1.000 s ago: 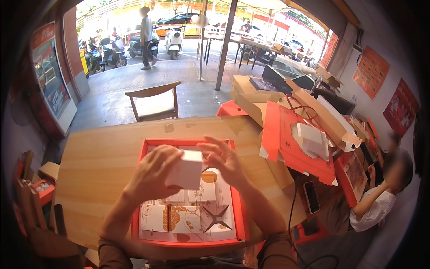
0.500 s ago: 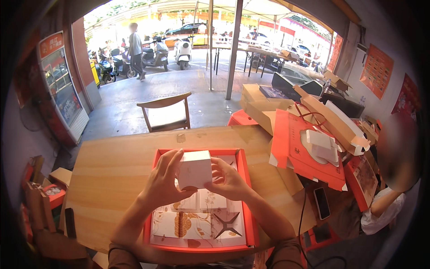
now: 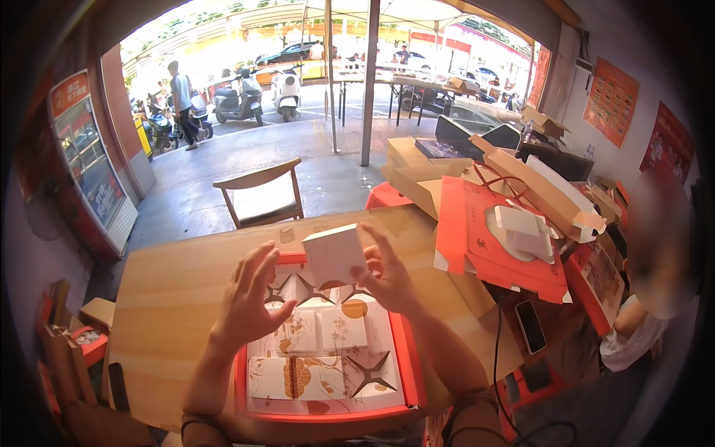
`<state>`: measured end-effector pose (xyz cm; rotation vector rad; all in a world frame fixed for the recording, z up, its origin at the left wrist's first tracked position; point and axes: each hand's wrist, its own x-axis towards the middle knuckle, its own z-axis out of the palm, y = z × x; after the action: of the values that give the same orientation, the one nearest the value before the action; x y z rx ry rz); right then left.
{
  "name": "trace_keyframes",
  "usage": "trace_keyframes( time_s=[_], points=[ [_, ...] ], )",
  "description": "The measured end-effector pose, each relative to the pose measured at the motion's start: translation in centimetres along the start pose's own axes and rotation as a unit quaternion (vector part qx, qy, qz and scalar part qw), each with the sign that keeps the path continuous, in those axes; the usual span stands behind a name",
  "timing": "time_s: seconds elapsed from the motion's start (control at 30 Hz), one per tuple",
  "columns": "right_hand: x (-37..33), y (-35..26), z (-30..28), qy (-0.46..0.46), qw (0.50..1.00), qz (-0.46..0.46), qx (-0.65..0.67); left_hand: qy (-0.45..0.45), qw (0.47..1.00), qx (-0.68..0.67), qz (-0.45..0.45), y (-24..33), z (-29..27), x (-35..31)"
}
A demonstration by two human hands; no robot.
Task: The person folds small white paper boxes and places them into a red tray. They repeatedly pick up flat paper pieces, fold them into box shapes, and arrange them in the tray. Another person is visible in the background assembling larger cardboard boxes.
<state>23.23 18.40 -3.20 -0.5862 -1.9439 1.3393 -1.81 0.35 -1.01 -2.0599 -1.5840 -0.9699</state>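
A small white box (image 3: 333, 257) is held up above the far part of a red gift box (image 3: 412, 365). My right hand (image 3: 389, 274) grips its right side between thumb and fingers. My left hand (image 3: 252, 294) is beside it, fingers spread, apart from the small box. Inside the red box are white cartons with gold and brown flower prints, among them a pair of cartons (image 3: 296, 378) at the near left and a carton (image 3: 344, 329) in the middle. A dark star-shaped divider (image 3: 370, 372) lies at the near right, and more such dividers show at the far side.
The wooden table (image 3: 171, 298) bears the red box. At right are a red lid (image 3: 477, 246) with white pieces on it, open brown cartons (image 3: 421, 179), a phone (image 3: 531, 328) and a black cable (image 3: 497, 365). A chair (image 3: 261, 195) stands beyond; another person (image 3: 633, 328) is at right.
My left hand has let go of the small white box and moved left. The right hand has raised and tilted the box, uncovering more dividers. My view has shifted slightly right.
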Motion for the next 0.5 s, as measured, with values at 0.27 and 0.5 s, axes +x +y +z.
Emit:
trace_keyframes(
  time_s=[0.27,0.5],
  points=[
    [1.5,2.1,-5.1,-0.039,0.973,0.155,-0.166,-0.073,0.995,-0.012,-0.06,0.1,0.1,0.1],
    [1.3,2.9,-5.0,-0.078,0.975,0.137,-0.158,-0.167,0.981,-0.065,-0.07,0.4,0.4,1.1]
  ],
)
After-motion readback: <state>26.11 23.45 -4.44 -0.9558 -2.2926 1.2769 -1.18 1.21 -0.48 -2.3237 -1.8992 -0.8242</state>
